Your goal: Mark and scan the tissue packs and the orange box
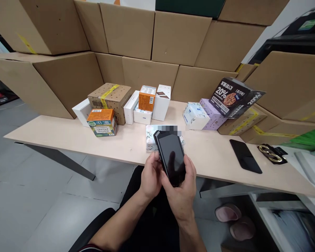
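Both my hands hold a black handheld device (170, 154) with a dark screen, just in front of the table's near edge. My left hand (150, 176) wraps its left side with the thumb on the edge. My right hand (182, 189) cups its lower right, thumb resting on the screen. Behind the device a floral-printed pack (150, 140) lies on the pale wooden table (68, 136).
Small boxes stand along the table's back: an orange-green box (102, 121), a taped brown carton (110, 98), white boxes (161, 101), an orange box (147, 98), tissue packs (196, 116), a pizza-print box (235, 96). A black phone (245, 155) and gold-ringed item (273, 154) lie right. Large cartons are stacked behind. Slippers (233, 218) sit on the floor.
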A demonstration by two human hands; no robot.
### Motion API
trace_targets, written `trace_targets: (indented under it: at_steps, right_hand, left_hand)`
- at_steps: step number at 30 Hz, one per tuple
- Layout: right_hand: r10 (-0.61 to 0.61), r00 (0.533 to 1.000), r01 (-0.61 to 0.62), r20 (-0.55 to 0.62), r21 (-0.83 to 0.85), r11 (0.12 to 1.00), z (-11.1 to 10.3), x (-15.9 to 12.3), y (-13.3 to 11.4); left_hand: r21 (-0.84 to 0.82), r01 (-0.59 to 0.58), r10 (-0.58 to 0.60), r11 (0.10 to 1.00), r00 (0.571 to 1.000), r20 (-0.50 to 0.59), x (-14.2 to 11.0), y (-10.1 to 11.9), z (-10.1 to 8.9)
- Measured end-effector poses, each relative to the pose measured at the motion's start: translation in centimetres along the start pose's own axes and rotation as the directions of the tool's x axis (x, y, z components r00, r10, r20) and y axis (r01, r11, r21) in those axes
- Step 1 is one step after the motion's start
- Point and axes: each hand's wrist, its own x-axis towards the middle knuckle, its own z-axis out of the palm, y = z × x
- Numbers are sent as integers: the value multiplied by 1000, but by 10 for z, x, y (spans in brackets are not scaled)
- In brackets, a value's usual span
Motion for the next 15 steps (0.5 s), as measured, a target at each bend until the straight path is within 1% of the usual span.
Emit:
trace_targets:
  at_steps: [3, 6, 15]
  right_hand:
    - [-31, 999, 31, -12, -31, 999, 0, 0, 0]
    - [-60, 998, 59, -30, -56, 997, 1, 0, 1]
    - [-65, 998, 64, -17, -72, 995, 3, 1, 0]
  left_hand:
    - [-42, 46, -48, 998, 998, -46, 1, 3, 2]
    - [-51, 68, -71, 996, 995, -65, 4, 4, 2]
    - [-49, 87, -89, 995, 995, -41, 8, 4, 5]
